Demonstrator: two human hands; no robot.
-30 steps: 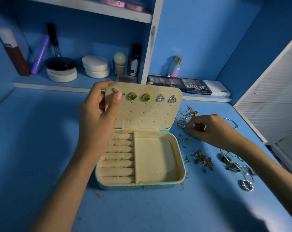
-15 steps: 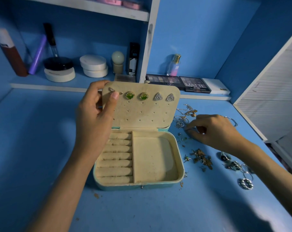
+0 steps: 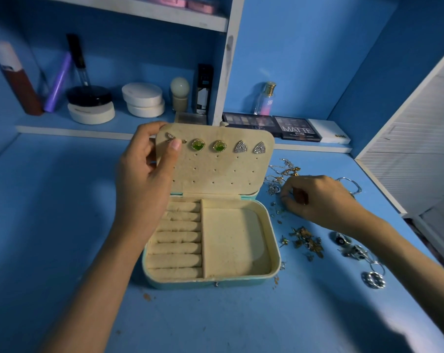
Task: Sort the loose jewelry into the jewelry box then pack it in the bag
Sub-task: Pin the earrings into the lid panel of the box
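Jewelry box (image 3: 190, 284): open in the middle of the blue table (image 3: 50, 200), lid (image 3: 216, 171) raised at the far side. Already pinned in the top row of the lid: two green earrings (image 3: 198, 145), two triangle earrings (image 3: 240, 147) and one small earring (image 3: 169, 136) at the far-left corner. Ring rolls (image 3: 180, 236) and right compartment (image 3: 231, 238) not yet filled.

Almost no change against one second ago. Left hand (image 3: 142, 179) kept at the same lid corner, thumb on the front and partly over the small earring, other fingers curled behind the lid. So holding the lid steady and probably pressing the pin in.

Right hand (image 3: 320, 200) shifted only slightly among the loose jewelry (image 3: 307, 242) to the right of the box, fingertips bent down and close together on the small pieces near the chains (image 3: 284, 171). Impossible to tell about any piece pinched there. Probably searching for a backing or the matching earring.

Rings (image 3: 373, 279) lying further right and nearer, untouched. Most of the sorting yet to do; no bag in view.
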